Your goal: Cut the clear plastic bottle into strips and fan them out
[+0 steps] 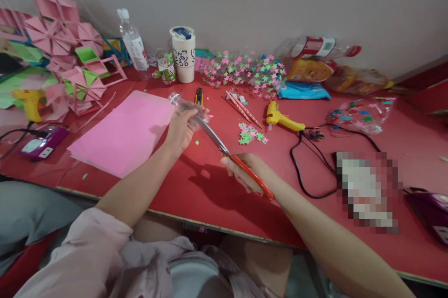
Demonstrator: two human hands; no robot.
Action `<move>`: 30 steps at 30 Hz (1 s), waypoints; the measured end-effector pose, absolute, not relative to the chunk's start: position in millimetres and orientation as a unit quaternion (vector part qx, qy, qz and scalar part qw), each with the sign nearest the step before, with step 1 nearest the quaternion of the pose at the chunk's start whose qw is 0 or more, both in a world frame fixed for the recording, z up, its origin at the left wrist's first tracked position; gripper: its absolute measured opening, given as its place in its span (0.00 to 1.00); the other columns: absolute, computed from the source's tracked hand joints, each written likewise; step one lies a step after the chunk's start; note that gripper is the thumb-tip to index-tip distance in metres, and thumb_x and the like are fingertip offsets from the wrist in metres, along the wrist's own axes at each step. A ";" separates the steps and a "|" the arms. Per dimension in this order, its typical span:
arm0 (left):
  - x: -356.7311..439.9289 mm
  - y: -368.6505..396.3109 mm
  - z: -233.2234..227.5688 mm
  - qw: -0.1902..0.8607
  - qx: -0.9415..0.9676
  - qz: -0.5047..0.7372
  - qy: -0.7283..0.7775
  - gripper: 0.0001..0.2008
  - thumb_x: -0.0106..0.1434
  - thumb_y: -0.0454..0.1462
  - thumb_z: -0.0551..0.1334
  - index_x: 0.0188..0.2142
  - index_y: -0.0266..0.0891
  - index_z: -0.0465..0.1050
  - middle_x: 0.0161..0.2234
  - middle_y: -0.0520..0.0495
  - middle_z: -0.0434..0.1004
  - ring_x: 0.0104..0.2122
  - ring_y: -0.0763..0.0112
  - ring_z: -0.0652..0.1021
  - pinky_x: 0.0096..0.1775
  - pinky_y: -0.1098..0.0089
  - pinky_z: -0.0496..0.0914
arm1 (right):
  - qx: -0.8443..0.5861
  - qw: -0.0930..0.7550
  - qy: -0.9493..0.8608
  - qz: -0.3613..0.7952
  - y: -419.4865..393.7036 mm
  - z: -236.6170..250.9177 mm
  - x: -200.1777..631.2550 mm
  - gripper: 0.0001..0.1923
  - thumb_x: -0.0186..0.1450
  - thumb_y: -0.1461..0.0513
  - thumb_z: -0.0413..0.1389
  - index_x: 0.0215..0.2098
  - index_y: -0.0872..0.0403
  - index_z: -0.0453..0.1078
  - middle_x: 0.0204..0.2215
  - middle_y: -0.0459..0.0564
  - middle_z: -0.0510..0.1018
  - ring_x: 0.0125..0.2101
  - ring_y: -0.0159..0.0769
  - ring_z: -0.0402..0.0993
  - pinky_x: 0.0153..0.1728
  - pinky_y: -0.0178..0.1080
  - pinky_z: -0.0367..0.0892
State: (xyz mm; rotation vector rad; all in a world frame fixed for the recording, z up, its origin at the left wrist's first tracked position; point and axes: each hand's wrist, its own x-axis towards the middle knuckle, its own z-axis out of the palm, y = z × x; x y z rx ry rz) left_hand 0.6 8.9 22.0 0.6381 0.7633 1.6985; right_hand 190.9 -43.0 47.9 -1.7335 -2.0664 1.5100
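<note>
My left hand (181, 129) grips a clear plastic bottle (177, 102) lying on its side just above the red table (210, 186). My right hand (245, 173) holds red-handled scissors (224, 146), whose blades reach up and left into the bottle's cut end near my left fingers. A pink paper sheet (124, 132) lies flat to the left of my left hand. A small heap of green and pink paper stars (250, 134) sits to the right of the blades.
A yellow glue gun (280, 120) with a black cord lies right of centre. Pencils (243, 107), a white cup (184, 53), a water bottle (133, 44), a star-covered bottle (245, 69) and pink paper crafts (59, 41) line the back. A purple power strip (42, 145) sits at left.
</note>
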 end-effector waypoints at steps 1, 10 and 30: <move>-0.2 9.6 21.8 0.552 0.271 0.720 0.322 0.09 0.53 0.26 0.59 0.30 0.40 0.64 0.25 0.54 0.78 0.31 0.71 0.81 0.40 0.67 0.75 | -0.562 0.025 -0.664 0.492 -43.1 48.0 190.5 0.29 0.56 0.36 0.52 0.22 0.52 0.61 0.07 0.37 0.59 0.09 0.28 0.60 0.15 0.32 0.58; -3.8 12.4 20.0 0.547 0.309 0.711 0.317 0.10 0.53 0.26 0.59 0.32 0.41 0.63 0.25 0.55 0.77 0.35 0.68 0.81 0.42 0.65 0.75 | -0.527 0.071 -0.682 0.503 -42.8 39.3 194.1 0.29 0.57 0.36 0.51 0.23 0.53 0.62 0.10 0.38 0.61 0.10 0.27 0.61 0.15 0.32 0.58; -3.2 13.0 12.3 0.547 0.362 0.685 0.317 0.09 0.54 0.28 0.61 0.33 0.41 0.64 0.28 0.54 0.78 0.36 0.69 0.81 0.41 0.65 0.75 | -0.553 0.074 -0.639 0.530 -46.0 44.8 188.8 0.29 0.55 0.36 0.52 0.22 0.52 0.60 0.08 0.36 0.56 0.08 0.24 0.55 0.12 0.31 0.54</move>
